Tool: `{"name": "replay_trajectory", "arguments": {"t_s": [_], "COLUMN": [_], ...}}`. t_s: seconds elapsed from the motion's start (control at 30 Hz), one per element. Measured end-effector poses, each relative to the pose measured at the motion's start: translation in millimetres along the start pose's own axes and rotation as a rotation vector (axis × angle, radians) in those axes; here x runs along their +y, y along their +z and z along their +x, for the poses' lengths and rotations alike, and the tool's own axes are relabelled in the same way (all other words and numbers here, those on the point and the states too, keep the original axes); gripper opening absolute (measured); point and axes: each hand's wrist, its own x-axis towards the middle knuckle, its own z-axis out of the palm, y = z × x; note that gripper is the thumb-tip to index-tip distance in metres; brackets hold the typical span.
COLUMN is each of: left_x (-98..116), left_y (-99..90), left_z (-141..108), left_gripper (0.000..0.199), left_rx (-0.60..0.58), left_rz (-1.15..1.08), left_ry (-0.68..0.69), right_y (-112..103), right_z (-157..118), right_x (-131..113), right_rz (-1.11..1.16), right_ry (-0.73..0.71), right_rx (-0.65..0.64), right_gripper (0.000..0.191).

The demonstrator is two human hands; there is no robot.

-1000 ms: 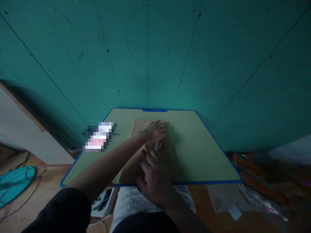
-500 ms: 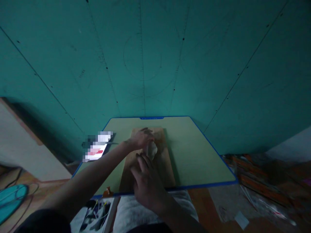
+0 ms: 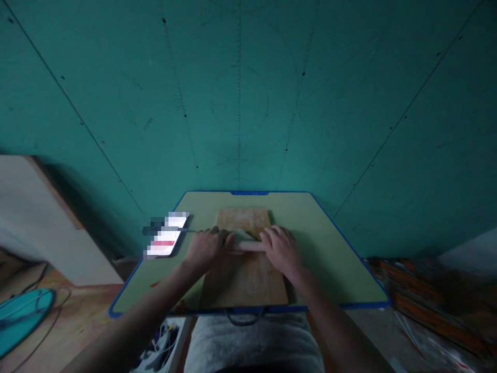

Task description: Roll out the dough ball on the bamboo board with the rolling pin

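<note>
The left hand (image 3: 209, 246) and right hand (image 3: 282, 248) grip the two ends of a pale, smooth cylindrical rod (image 3: 248, 245), which lies across a flat whitish piece (image 3: 241, 235) on a rectangular light-brown wooden board (image 3: 245, 285). The board rests on a pale-green tabletop with blue edging (image 3: 330, 259), beside a glowing, pixelated phone-like slab (image 3: 170, 235).

My left hand (image 3: 207, 246) and right hand (image 3: 282, 247) are out in front of me, roughly level with each other, a short gap between them. Both are curled closed, backs up, fingers bent over and knuckles facing away from me. My bare left forearm (image 3: 155, 305) slants in from the lower left, my bare right forearm (image 3: 330, 311) from the lower right, so my arms narrow toward each other at the wrists. My finger detail is dim.
</note>
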Motion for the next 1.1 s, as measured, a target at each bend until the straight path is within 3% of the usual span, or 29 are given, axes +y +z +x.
{"name": "replay_trajectory", "arguments": {"t_s": [0.17,0.33,0.9,1.1], "left_x": [3.4,-0.2,-23.1,-24.2], "left_y": [3.1,7.6,15.3,16.0], "left_z": [-4.3,12.7,95.9,77.5], "left_gripper": [0.040,0.035,0.044,0.032], "left_rx": [0.020,0.079,-0.126,-0.130], "left_rz": [-0.012,0.000,-0.050,-0.006], "left_ry": [-0.085,-0.104,-0.253,-0.115], "right_y": [-4.7,-0.7,9.7,5.3], "right_z": [14.7,24.1,96.7,78.7], "right_x": [-6.5,-6.5,7.8,0.1], "right_rz": [-0.059,-0.067,-0.094,-0.105], "right_ry": [0.040,0.070,0.237,0.161], "right_rx": [-0.056,-0.065,-0.130,-0.101], "right_gripper": [0.033,0.033,0.037,0.034]}}
